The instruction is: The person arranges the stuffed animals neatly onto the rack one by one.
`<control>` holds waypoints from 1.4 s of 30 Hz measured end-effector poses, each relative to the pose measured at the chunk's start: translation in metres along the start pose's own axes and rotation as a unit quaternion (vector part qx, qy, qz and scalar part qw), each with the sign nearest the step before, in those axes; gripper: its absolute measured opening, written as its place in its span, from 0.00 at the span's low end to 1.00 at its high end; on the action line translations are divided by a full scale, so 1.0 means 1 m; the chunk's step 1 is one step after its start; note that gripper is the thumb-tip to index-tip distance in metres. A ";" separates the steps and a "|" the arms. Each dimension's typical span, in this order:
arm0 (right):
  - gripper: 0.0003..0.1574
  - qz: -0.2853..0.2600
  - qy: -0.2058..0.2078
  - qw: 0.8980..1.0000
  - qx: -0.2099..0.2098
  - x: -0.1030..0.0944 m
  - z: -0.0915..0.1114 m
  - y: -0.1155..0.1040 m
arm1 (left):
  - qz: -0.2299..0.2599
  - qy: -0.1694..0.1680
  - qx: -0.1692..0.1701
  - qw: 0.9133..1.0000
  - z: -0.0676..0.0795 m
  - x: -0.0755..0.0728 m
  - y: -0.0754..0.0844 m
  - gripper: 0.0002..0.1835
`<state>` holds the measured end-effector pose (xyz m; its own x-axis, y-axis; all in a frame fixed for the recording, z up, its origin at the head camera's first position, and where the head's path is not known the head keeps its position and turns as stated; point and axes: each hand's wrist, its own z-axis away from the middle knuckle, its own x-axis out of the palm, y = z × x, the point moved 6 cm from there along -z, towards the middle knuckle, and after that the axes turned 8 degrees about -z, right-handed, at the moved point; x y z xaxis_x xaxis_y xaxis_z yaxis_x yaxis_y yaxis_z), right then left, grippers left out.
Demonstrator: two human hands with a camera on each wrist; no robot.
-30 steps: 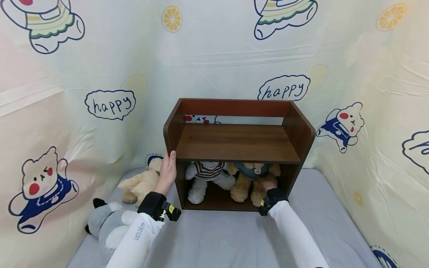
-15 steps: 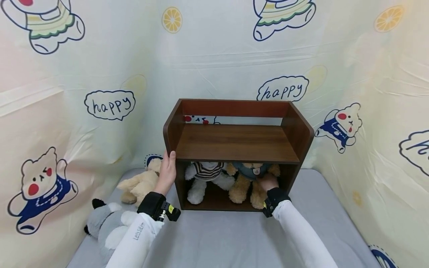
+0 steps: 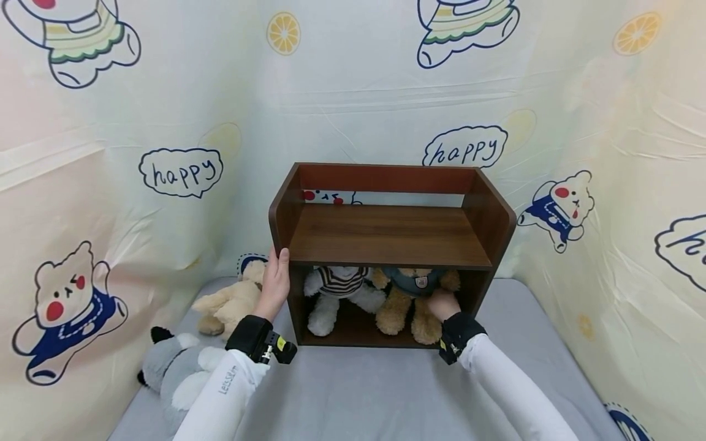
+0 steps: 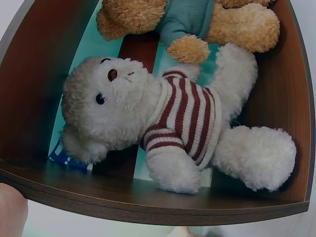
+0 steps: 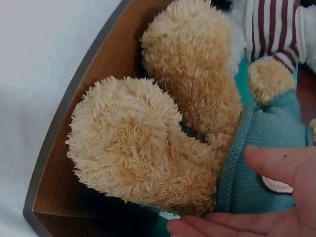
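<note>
On the grey sheet (image 3: 358, 398) at left, a grey-and-white plush toy (image 3: 178, 375) lies near me, a tan plush toy (image 3: 234, 304) farther off. Just beside it my left hand (image 3: 274, 289), fingers straight, is laid against the left side of the brown wooden shelf (image 3: 388, 236). In the lower compartment the white teddy bear (image 4: 113, 106) sits left of the brown teddy bear (image 3: 398, 312). From my head, the board above hides most of both faces; the left wrist view shows the white one's face. My right hand (image 3: 444, 304) is open: only the right wrist view shows my thumb on the brown bear's teal sweater (image 5: 269, 128), fingers straight by its hip.

Since half a second ago, my right wrist has shifted slightly right; my left hand hasn't moved.

"happy" is written in two bubbles on the curtain (image 3: 353, 79); lettering on my left sleeve (image 3: 217, 401) is too small to read surely.
</note>
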<state>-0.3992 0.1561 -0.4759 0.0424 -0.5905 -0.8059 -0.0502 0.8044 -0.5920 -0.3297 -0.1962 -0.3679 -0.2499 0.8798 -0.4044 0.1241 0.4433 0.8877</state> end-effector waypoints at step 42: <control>0.17 0.107 -0.070 0.989 -0.071 -0.057 0.089 -0.042 | 0.008 -0.006 -0.013 1.000 0.000 0.002 -0.002 0.35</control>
<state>-0.3109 0.1620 -0.4047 0.1525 -0.3850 -0.9103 -0.2115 0.8870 -0.4105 -0.3307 -0.1958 -0.3704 -0.2370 0.8883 -0.3933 0.1019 0.4254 0.8993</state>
